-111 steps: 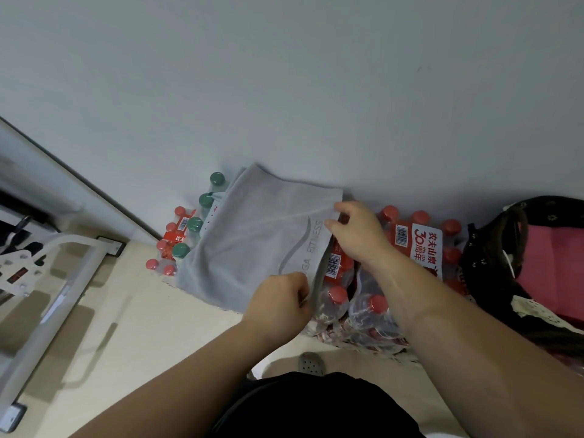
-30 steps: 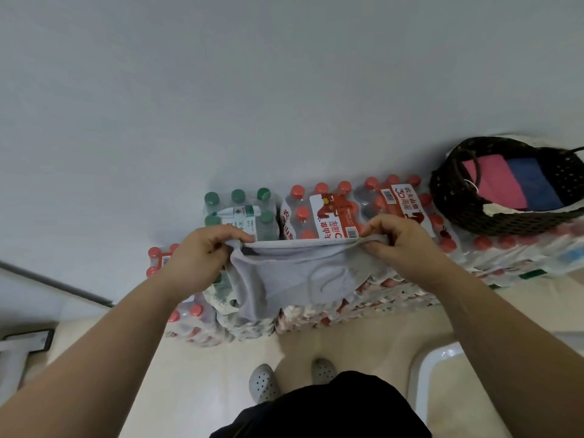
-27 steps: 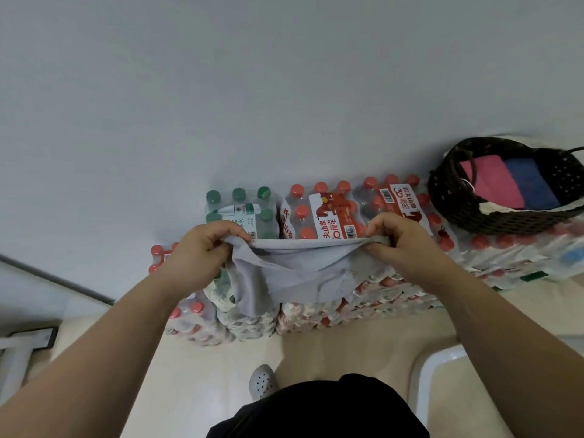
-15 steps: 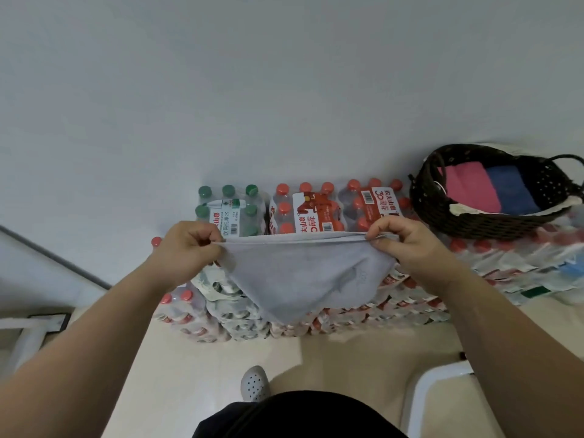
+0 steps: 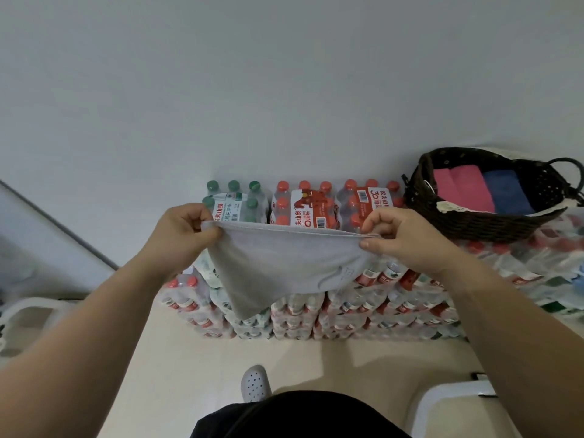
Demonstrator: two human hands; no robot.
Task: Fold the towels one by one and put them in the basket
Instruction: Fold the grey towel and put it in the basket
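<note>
Over the shrink-wrapped bottle packs (image 5: pixel 305 211) | left hand (image 5: pixel 181 237) + right hand (image 5: pixel 407 240) pinch thin grey cloth towel (image 5: pixel 284 263) taut sideways | dark woven basket (image 5: pixel 480 224) off right, nearer right hand

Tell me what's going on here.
A person holds a grey towel by its top edge: the left hand pinches one end, the right hand the other. It hangs in front of stacked bottled-water packs. The dark basket on the packs at right holds a pink towel and a blue towel.
</note>
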